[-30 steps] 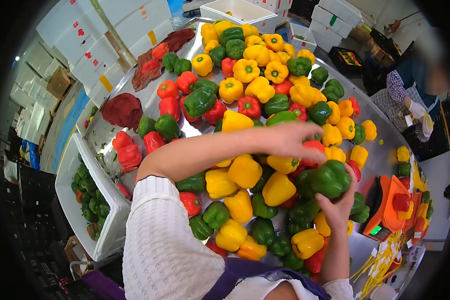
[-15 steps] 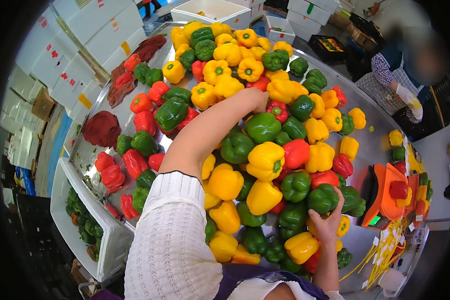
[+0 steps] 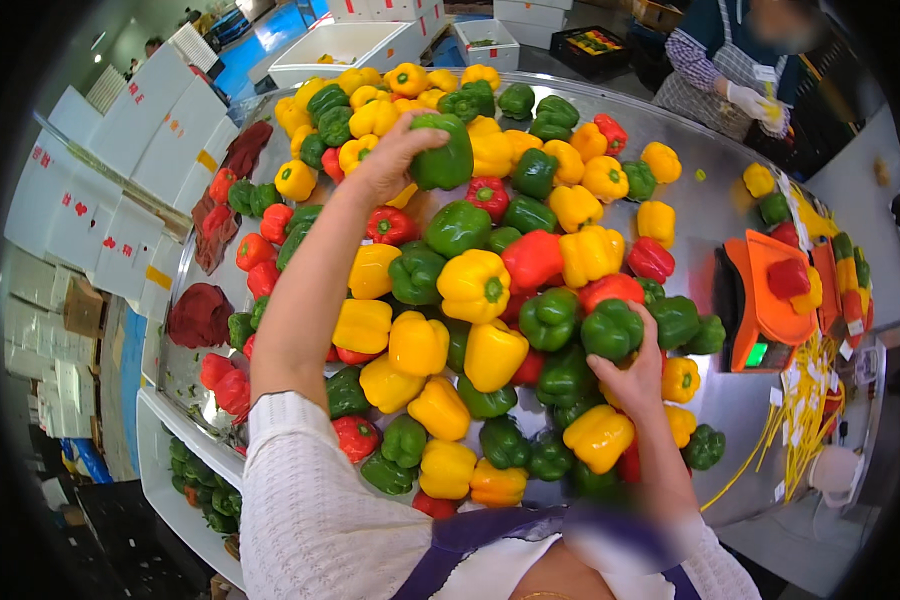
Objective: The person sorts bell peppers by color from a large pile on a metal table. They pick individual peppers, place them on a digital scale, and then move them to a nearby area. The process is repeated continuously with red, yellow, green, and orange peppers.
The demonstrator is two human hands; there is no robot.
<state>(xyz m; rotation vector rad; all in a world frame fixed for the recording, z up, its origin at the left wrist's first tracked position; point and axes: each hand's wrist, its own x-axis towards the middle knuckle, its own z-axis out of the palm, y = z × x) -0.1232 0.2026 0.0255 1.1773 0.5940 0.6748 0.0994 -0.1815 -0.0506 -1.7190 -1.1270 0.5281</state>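
Green, yellow and red bell peppers lie heaped on a metal table. My left arm reaches across the pile, and my left hand grips a large green bell pepper by its left side, raised above its neighbours. Lower right, my right hand curls round a smaller green bell pepper, thumb in front and fingers behind it. Just below that hand sits a yellow bell pepper. A red bell pepper and another yellow one lie between my two hands.
An orange scale bearing peppers stands at right, beside yellow ties. White foam boxes are stacked at left. A foam box of green peppers is lower left. A person in a checked apron works at the far right.
My left hand has come up from the far pile with a large green bell pepper and moved left. My right hand stays on its green pepper. The whole view has shifted.
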